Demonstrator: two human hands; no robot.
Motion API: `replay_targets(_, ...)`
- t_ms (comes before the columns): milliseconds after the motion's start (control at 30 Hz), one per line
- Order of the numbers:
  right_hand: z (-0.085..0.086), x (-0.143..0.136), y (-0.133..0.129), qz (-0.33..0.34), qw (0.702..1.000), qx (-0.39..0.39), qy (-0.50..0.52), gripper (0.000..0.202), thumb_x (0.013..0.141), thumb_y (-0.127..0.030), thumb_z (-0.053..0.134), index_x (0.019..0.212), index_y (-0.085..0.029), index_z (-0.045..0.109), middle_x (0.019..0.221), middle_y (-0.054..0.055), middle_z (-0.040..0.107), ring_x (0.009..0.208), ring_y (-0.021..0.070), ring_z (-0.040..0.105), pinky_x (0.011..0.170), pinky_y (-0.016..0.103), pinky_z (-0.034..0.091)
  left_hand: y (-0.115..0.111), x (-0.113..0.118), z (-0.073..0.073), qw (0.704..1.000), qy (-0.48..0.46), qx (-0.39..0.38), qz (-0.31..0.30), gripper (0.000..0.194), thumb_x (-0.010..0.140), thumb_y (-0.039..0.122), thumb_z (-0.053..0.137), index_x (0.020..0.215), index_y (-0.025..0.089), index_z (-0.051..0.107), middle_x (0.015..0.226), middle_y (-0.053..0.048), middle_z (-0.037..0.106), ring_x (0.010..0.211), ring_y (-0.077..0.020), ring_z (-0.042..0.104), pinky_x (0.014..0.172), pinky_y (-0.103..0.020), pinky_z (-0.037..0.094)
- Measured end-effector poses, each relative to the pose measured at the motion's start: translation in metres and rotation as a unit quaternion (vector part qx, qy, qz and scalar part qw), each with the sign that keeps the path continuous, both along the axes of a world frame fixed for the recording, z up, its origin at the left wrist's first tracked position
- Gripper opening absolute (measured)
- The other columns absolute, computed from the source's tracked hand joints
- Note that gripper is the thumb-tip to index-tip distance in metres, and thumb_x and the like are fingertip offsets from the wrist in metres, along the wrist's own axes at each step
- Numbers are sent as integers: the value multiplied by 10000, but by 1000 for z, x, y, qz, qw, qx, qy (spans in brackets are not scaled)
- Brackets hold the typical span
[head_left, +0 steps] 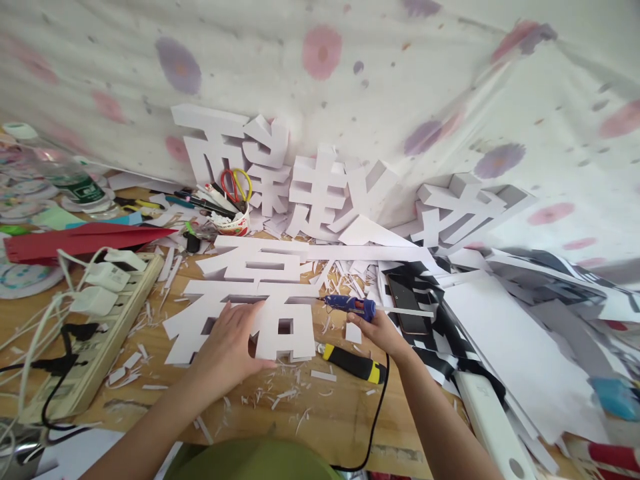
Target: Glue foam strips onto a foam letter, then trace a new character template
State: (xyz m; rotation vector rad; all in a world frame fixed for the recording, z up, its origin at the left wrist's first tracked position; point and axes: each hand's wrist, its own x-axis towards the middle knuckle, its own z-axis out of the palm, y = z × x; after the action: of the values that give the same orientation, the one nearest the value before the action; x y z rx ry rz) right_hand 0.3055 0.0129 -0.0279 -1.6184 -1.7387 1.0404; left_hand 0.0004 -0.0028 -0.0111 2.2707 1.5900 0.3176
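Note:
A large white cut-out character (290, 307) lies on the wooden table in front of me. My left hand (233, 343) grips its lower part, thumb at the bottom edge and fingers over the top face. In my right hand (377, 330) is a blue glue gun (350, 305), its nozzle pointing left at a slot on the character's right side. A white stick runs out to the right from the back of the gun, and a black cord hangs below. Just beneath the gun lies a black and yellow cutter (353, 363).
More white characters (317, 190) stand against the patterned curtain. A power strip (100, 340) with plugs, a cup of scissors and pens (235, 223), and a bottle (80, 183) are on the left. On the right are a phone (407, 303) and white sheets (515, 340). Paper scraps litter the table.

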Motion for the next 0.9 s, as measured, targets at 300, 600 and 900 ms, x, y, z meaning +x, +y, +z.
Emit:
replay_targets(300, -5, 5, 5, -6, 999, -39, 9, 407, 737, -584, 492, 694, -182, 544, 484, -25, 425, 509, 116, 443, 463, 228, 358, -1, -1, -1, 1000, -3, 3, 4, 856, 573, 442, 692, 1293, 204, 293, 1264, -115, 495, 1203, -307, 411, 1045, -494, 235)
replay_targets(600, -10, 8, 7, -21, 998, -52, 10, 424, 725, -609, 476, 680, -188, 498, 472, -38, 409, 454, 97, 400, 422, 226, 325, -1, -1, 0, 1000, -19, 7, 8, 813, 574, 438, 679, 1276, 226, 328, 1228, -93, 525, 1177, -309, 439, 1021, -490, 278)
replay_targets(900, -4, 3, 11, -41, 997, -68, 7, 427, 703, -620, 488, 669, -194, 475, 447, -56, 382, 426, 83, 362, 428, 225, 311, -2, -2, -1, 1000, -12, 5, 4, 814, 582, 443, 666, 1282, 213, 320, 1220, -104, 528, 1180, -316, 430, 1012, -487, 289)
